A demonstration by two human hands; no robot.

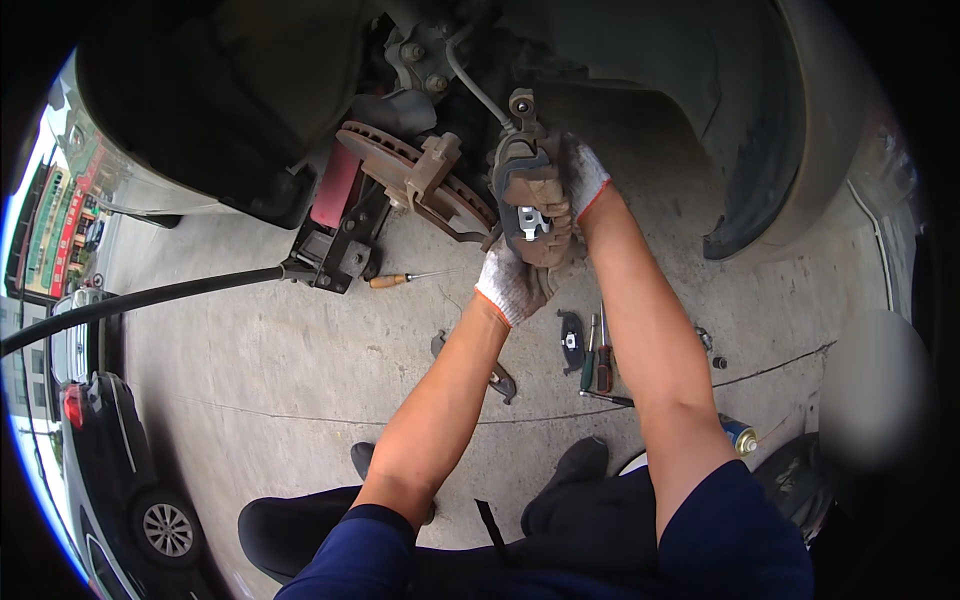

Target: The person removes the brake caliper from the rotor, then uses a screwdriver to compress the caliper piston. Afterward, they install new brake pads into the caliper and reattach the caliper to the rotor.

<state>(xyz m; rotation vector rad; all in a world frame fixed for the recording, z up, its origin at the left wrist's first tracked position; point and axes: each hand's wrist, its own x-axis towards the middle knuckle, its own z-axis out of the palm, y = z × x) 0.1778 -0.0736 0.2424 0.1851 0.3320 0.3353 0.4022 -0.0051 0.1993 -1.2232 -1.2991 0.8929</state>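
A rusty brake caliper (550, 190) hangs beside the brake disc, held between my two gloved hands. My left hand (512, 282) is closed around its lower end. My right hand (585, 180) grips its right side, the fingers partly hidden behind the casting. A dark brake pad (511, 205) with a silver clip (533, 222) sits against the caliper's inner side. To the left is the rusty brake disc (415, 180) with its bracket (433, 168). A hose (478, 88) runs from the caliper's top up into the wheel well.
A jack (335, 250) with a long black handle (150, 305) stands at left, near an awl-like tool (390, 281). On the concrete lie a brake pad (571, 340), screwdrivers (604, 370), a ratchet-like tool (606, 398), a worn pad (502, 383) and a spray can (742, 437). The fender (790, 130) overhangs.
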